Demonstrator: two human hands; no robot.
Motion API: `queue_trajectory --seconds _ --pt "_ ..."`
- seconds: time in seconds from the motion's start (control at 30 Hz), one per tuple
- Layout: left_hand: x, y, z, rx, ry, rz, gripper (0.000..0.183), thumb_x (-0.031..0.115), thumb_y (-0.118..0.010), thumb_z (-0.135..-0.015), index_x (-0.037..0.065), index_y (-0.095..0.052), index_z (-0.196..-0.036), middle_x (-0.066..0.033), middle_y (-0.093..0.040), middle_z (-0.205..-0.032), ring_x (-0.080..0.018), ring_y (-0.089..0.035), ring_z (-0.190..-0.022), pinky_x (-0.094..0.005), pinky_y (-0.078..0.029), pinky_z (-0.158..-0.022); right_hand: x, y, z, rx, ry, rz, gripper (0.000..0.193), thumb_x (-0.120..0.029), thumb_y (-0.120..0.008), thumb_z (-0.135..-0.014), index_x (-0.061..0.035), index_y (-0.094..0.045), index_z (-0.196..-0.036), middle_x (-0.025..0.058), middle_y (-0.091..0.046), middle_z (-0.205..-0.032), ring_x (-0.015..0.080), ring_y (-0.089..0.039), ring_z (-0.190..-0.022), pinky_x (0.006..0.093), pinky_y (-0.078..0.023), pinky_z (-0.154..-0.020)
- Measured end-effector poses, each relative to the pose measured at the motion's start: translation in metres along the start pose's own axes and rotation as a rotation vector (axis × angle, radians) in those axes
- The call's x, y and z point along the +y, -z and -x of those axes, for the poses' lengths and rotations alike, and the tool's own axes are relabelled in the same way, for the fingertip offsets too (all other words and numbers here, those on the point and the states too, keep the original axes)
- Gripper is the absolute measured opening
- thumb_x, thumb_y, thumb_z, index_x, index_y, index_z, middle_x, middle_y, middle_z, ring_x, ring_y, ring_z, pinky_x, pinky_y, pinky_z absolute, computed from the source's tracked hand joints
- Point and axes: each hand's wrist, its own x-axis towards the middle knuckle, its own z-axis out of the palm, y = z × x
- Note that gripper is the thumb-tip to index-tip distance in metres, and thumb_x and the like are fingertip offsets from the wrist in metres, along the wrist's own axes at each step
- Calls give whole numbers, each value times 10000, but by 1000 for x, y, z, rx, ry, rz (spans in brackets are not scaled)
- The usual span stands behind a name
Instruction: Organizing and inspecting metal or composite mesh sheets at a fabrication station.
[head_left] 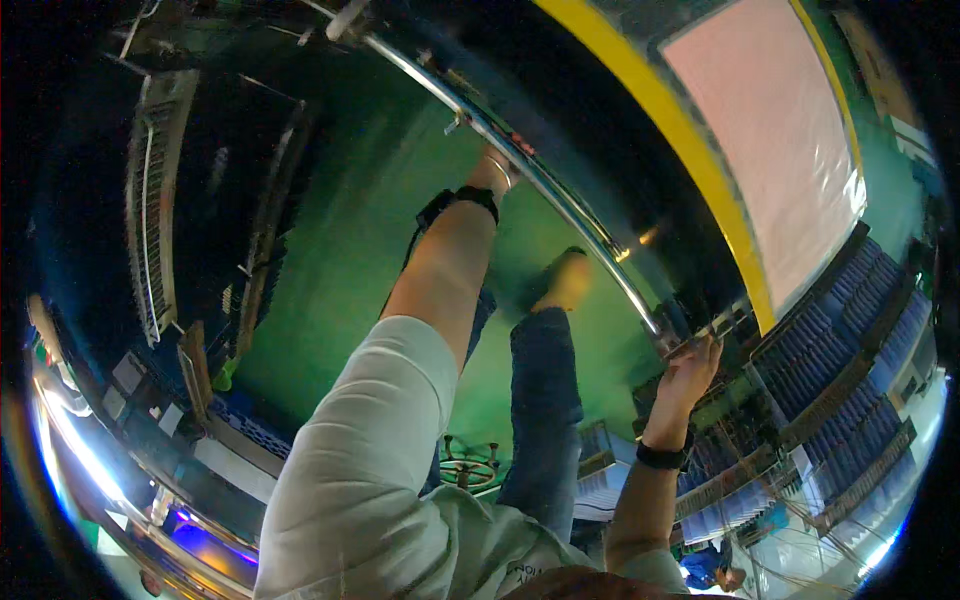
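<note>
Sleeve: your pale sleeve (350, 470) fills the foreground.
Left grip: your left hand (493, 170) is clenched around the steel rail (560, 200).
Right grip: your right hand (690, 370) grasps the rail's lower end.
Room: green floor (340, 250), blue crates (840, 340) at right.

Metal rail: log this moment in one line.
left hand grips metal rail | right hand grips rail's lower end | green floor below

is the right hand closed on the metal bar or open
Closed: the right hand has its fingers curled around the lower end of the shiny metal bar. The left hand grips it higher up.
</note>
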Motion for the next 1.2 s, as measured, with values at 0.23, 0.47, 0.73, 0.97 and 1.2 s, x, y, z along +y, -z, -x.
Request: queue_trajectory --seconds 0.23,0.47,0.73,0.97,1.2 --pt "-18 68 67 100 -23 91 280 314 -487 -877 79 -576 -1000 -61 -607 -858 -184 -566 -629 -322 -478 -566 54 49 35 -337 20 53 494 -10 -458 -838 -105 -330 -1307 23 -521 -1021 146 -535 -829 271 -466 -561" --pt "-51 154 137 188 -103 216 287 316 -487 -877 77 -575 -1011 -63 -609 -871 -186 -570 -638 -322 -480 -571 90 68 113 -303 -86 318 372 -53 -457 -842 -154 -413 -1197 14 -523 -1020 140 -533 -782 257 -415 -524" --pt "-111 237 200 256 -115 342 297 318 -487 -877 75 -574 -1023 -66 -612 -885 -187 -575 -648 -322 -483 -577 100 82 162 -337 -196 328 212 -139 -503 -844 -123 -462 -1052 -2 -537 -893 124 -514 -713 259 -422 -561" --pt "-123 311 246 278 -130 416 305 320 -487 -877 72 -572 -1033 -68 -614 -897 -189 -579 -656 -322 -486 -582 177 151 201 -634 -300 189 222 -139 -539 -820 -122 -477 -1033 24 -546 -886 149 -547 -741 301 -468 -551" --pt "-134 430 311 372 -160 468 313 322 -487 -878 70 -571 -1044 -70 -616 -910 -190 -583 -665 -322 -488 -587 242 148 305 -771 -112 573 358 -248 -568 -846 -69 -437 -1127 77 -580 -883 170 -593 -682 280 -513 -607"
